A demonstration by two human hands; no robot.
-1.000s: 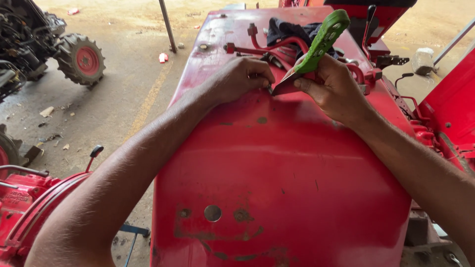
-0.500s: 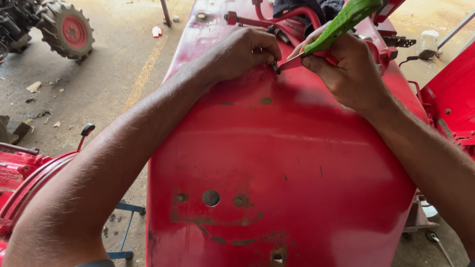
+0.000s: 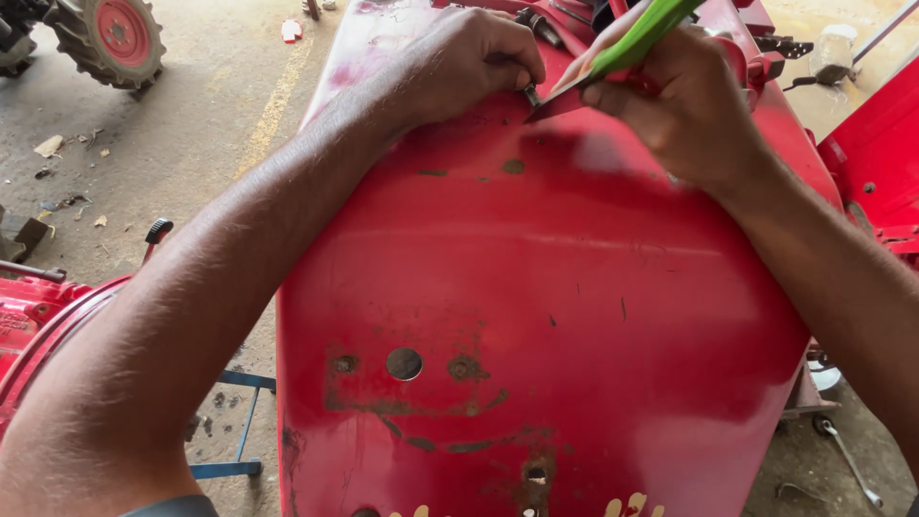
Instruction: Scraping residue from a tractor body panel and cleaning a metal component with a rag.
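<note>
A large red sheet-metal machine panel [image 3: 536, 287] fills the middle of the view, with several holes and chipped paint near its lower end. My left hand [image 3: 469, 62] rests at the panel's far edge, its fingertips pinching a small dark metal fastener [image 3: 529, 93]. My right hand [image 3: 675, 96] grips a green-handled tool [image 3: 637, 38] whose dark tip meets that fastener. Both forearms stretch across the panel from the bottom corners.
A red-hubbed tractor wheel [image 3: 110, 38] stands on the concrete floor at the top left. More red machine parts sit at the left edge [image 3: 38, 316] and right edge [image 3: 881, 163]. A spanner [image 3: 847, 460] lies on the floor at the bottom right. Small debris litters the floor at left.
The view has moved closer and tilted down, so the hands now sit at the top of the frame. Both hands keep working at the same spot on the panel's far edge.
</note>
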